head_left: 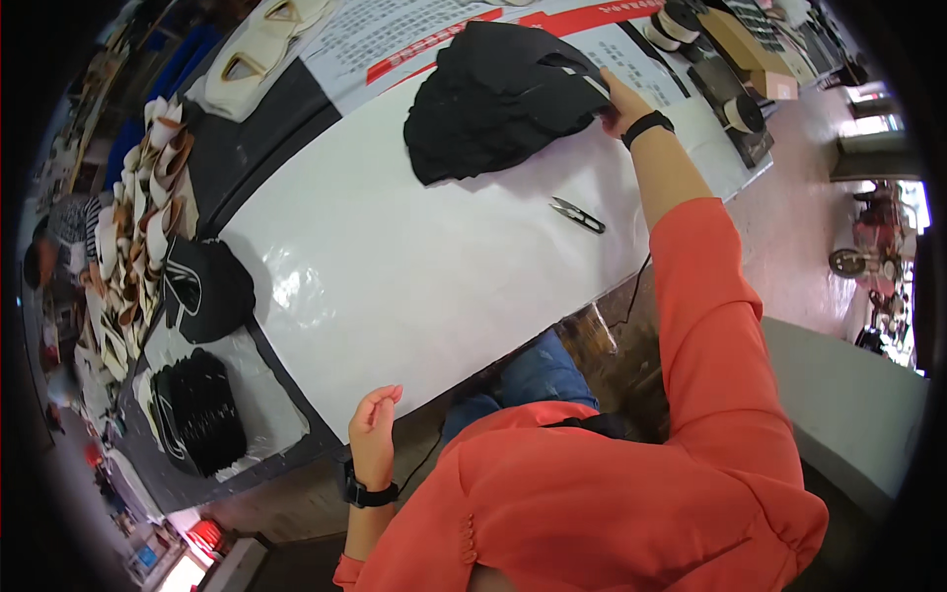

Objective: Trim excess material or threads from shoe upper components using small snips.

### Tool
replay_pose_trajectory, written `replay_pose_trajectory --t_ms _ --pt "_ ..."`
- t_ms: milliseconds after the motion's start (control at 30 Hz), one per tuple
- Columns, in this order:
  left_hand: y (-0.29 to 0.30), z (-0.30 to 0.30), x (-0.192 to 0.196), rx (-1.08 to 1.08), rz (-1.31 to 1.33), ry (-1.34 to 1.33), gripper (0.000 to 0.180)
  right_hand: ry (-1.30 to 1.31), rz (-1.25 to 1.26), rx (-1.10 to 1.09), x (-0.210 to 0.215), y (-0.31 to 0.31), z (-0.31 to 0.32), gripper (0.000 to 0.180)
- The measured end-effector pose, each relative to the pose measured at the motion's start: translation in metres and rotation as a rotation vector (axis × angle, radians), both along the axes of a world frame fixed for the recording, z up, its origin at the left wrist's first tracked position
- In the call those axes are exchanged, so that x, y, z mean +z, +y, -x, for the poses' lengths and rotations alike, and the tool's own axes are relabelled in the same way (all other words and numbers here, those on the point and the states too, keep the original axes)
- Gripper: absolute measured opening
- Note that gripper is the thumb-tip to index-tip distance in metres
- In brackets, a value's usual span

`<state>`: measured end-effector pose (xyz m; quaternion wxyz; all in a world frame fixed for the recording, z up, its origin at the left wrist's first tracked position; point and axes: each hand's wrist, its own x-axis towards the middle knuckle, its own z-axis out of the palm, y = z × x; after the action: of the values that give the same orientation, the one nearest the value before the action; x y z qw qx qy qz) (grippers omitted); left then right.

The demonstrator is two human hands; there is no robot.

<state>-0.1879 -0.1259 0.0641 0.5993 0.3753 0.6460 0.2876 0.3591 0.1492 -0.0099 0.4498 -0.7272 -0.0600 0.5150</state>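
A bunched pile of black cloth (498, 109) lies on the far part of the white tabletop sheet (414, 286). At its right end, my right hand (621, 104) is closed on the cloth's edge, where a small pale strip shows; some fingertips are hidden. My left hand (373, 422) is raised by the near edge of the table, its fingers curled in and nothing visible in them. Between the cloth and my right forearm rests a pair of thread snips (578, 214), touched by neither hand.
At the left sit a black cap-like piece (207, 288) and a stack of black sewn pieces (202, 412). Behind them is a heap of cream and brown pieces (148, 227). Thread spools (676, 25) and a cardboard box (774, 84) stand far right. Cream cut-out pieces (261, 59) lie far left.
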Motion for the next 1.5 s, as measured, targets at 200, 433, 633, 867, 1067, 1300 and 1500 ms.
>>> replay_pose_trajectory --t_ms 200,433,633,867,1067,1300,1500 --pt "-0.007 0.011 -0.004 0.037 0.028 -0.005 0.02 -0.006 -0.144 -0.062 -0.005 0.004 0.029 0.021" --pt "0.011 -0.003 -0.006 -0.152 0.043 -0.039 0.023 -0.622 -0.217 0.398 -0.04 -0.041 0.099 0.049" --pt "-0.025 0.04 0.0 -0.054 -0.021 0.151 0.026 0.069 -0.159 0.332 0.01 -0.15 0.041 0.059" --pt "-0.118 0.052 -0.053 0.339 0.355 -0.028 0.034 -0.127 0.195 -0.358 -0.016 -0.362 -0.088 0.051" --pt "-0.189 0.041 -0.119 0.714 0.322 -0.037 0.042 -0.882 -0.11 0.232 -0.018 -0.28 -0.063 0.034" --pt "-0.264 0.06 -0.17 1.15 0.136 0.269 0.044 -1.226 -0.264 1.085 -0.024 -0.177 0.068 0.03" --pt "-0.294 0.015 -0.186 1.44 0.038 0.296 0.046 -0.96 -0.339 1.15 -0.048 -0.182 0.078 0.024"
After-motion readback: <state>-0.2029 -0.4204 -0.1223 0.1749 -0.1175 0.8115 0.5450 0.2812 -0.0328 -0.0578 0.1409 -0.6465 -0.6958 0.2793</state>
